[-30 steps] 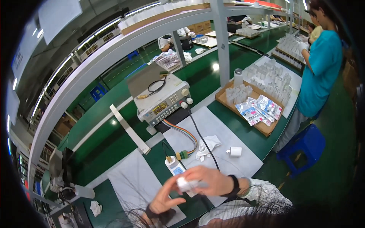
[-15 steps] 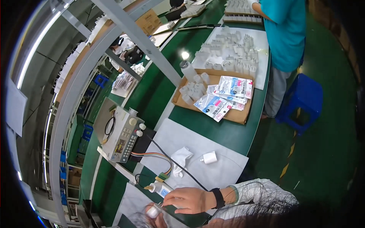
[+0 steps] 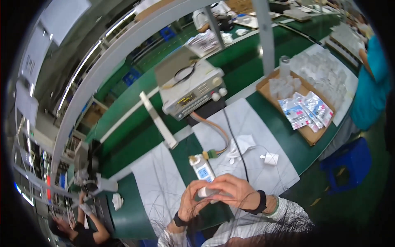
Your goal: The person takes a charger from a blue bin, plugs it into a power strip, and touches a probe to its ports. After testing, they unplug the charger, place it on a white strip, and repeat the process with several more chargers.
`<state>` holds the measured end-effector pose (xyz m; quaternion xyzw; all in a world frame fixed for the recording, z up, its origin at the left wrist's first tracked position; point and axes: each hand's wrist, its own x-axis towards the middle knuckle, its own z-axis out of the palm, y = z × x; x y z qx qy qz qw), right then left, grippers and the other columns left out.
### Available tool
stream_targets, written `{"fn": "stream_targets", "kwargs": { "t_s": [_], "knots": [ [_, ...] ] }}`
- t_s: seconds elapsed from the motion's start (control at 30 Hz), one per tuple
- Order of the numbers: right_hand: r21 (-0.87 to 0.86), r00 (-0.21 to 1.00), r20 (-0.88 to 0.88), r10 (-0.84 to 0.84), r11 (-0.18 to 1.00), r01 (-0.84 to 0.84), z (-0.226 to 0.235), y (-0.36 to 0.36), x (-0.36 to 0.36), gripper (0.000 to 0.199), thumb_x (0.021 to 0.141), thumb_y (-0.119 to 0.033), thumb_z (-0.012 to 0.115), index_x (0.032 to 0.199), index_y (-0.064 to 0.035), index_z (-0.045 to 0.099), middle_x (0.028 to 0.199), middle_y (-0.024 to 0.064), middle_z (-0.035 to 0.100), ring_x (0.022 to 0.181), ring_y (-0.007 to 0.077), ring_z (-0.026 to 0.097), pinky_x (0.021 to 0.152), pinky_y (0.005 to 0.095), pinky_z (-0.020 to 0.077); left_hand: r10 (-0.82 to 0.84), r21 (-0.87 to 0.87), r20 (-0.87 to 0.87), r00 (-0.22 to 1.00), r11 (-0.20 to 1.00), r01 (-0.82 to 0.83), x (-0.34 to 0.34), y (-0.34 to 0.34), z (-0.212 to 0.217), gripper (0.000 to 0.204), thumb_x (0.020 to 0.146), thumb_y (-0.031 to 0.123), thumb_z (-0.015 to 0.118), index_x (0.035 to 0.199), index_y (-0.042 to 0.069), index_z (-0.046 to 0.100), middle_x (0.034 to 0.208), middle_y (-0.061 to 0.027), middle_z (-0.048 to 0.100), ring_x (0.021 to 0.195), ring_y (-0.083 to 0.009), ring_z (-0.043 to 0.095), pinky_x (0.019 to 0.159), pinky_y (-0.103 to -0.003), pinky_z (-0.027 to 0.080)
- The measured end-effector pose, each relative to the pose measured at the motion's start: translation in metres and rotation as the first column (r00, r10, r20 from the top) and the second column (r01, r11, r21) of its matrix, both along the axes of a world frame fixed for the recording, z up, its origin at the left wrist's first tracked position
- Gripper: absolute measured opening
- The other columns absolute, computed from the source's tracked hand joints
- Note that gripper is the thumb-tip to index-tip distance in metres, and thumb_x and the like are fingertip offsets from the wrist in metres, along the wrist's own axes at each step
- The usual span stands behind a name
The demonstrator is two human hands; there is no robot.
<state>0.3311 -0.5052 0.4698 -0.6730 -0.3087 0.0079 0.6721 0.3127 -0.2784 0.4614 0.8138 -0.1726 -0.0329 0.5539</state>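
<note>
Near the lower middle, my left hand [image 3: 191,202] and my right hand [image 3: 238,192] come together around a small white block [image 3: 205,192] that looks like a plug-in charger. Fingers of both are closed on it and cover part of it. Just beyond my fingertips lies a white power strip [image 3: 202,168] with blue socket faces. A green connector [image 3: 212,154] with coloured wires touches its far end. To the right, another white charger [image 3: 270,159] with prongs lies on a white sheet [image 3: 271,138], near a crumpled white cloth [image 3: 242,146].
A bench instrument [image 3: 191,92] with knobs and a lit display stands beyond, its black cable [image 3: 235,140] crossing the sheet. At right, a cardboard tray [image 3: 313,138] holds packets and white pieces. A co-worker in teal [image 3: 372,88] stands far right; another person [image 3: 78,232] sits lower left.
The view has swung toward the left, so the bench things now appear farther right. My left hand has come into clearer view, and both hands now meet at the white block before the power strip.
</note>
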Motion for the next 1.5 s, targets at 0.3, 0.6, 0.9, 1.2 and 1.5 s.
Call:
{"fn": "stream_targets", "kwargs": {
  "t_s": [0.3, 0.6, 0.9, 1.2, 1.5],
  "knots": [
    [-0.2, 0.997, 0.044, -0.059, 0.977, 0.066, 0.006, 0.017, -0.004, 0.04, 0.081, -0.009, 0.073, 0.119, -0.0056, 0.06, 0.111, 0.0086, 0.056, 0.097, 0.02, 0.061, 0.079, 0.029, 0.053, -0.021, -0.234, -0.126, 0.992, 0.972, -0.009, -0.006, -0.002, 0.001, 0.047, 0.078, 0.002, 0.075, 0.119, 0.003, 0.054, 0.118, -0.0108, 0.055, 0.112, -0.0204, 0.054, 0.098, -0.034, 0.043],
    [-0.192, 0.993, -0.052, -0.109, 0.977, 0.097, 0.004, 0.012, -0.001, 0.048, 0.079, -0.004, 0.072, 0.125, -0.0029, 0.054, 0.112, 0.0115, 0.057, 0.097, 0.0209, 0.06, 0.079, 0.0306, 0.0502, 0.129, -0.158, -0.025, 0.991, 0.979, -0.132, 0.011, 0.026, -0.003, 0.047, 0.077, 0.003, 0.075, 0.12, 0.003, 0.057, 0.115, -0.0085, 0.058, 0.107, -0.0185, 0.057, 0.092, -0.029, 0.046],
    [-0.174, 0.981, 0.001, -0.192, 0.966, 0.189, -0.007, 0.0, 0.004, 0.046, 0.081, -0.007, 0.071, 0.124, -0.004, 0.056, 0.111, 0.0097, 0.057, 0.095, 0.0187, 0.06, 0.077, 0.028, 0.0482, 0.043, 0.308, 0.139, 0.989, 0.947, -0.085, 0.029, 0.01, -0.004, 0.045, 0.079, 0.013, 0.075, 0.121, 0.008, 0.059, 0.103, -0.0074, 0.06, 0.083, -0.0179, 0.061, 0.071, -0.027, 0.051],
    [-0.244, 0.978, 0.043, -0.203, 0.947, 0.208, 0.002, 0.001, 0.018, 0.044, 0.079, -0.002, 0.069, 0.121, -0.0005, 0.056, 0.111, 0.0106, 0.057, 0.095, 0.0191, 0.059, 0.077, 0.0281, 0.0483, -0.038, 0.394, 0.381, 0.924, 0.911, -0.125, 0.029, 0.006, -0.008, 0.046, 0.077, 0.015, 0.076, 0.119, 0.007, 0.059, 0.102, -0.0101, 0.061, 0.08, -0.0252, 0.062, 0.07, -0.031, 0.052],
    [-0.251, 0.981, 0.008, -0.195, 0.949, 0.191, -0.003, 0.005, 0.029, 0.042, 0.079, -0.002, 0.07, 0.119, -0.0013, 0.058, 0.11, 0.0105, 0.057, 0.095, 0.0188, 0.059, 0.077, 0.0279, 0.0485, -0.105, 0.458, 0.412, 0.905, 0.883, -0.106, 0.034, 0.007, -0.009, 0.044, 0.076, 0.017, 0.076, 0.117, 0.009, 0.061, 0.102, -0.0087, 0.062, 0.086, -0.026, 0.063, 0.071, -0.034, 0.051]
  ]
}}
